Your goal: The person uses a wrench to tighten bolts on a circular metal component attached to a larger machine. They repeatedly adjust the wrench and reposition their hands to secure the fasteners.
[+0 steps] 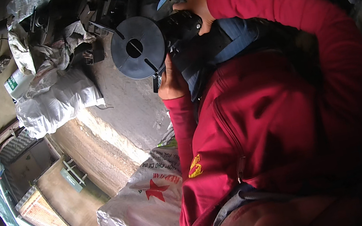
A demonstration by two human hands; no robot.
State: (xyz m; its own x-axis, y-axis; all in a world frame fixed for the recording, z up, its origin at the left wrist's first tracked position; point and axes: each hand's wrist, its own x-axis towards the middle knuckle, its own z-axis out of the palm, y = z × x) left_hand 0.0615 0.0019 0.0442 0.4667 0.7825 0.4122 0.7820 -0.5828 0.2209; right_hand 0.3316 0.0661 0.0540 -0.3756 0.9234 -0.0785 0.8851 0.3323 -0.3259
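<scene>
While both hands grip a black disc, white sacks lie beside.

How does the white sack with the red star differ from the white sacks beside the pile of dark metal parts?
The sack with the red star lies low in the view, near the red-sleeved torso; the crumpled white sacks lie higher, left of the black disc that both hands hold. The first shows red print; the others look plain and more creased. Both are white woven sacks.
</scene>
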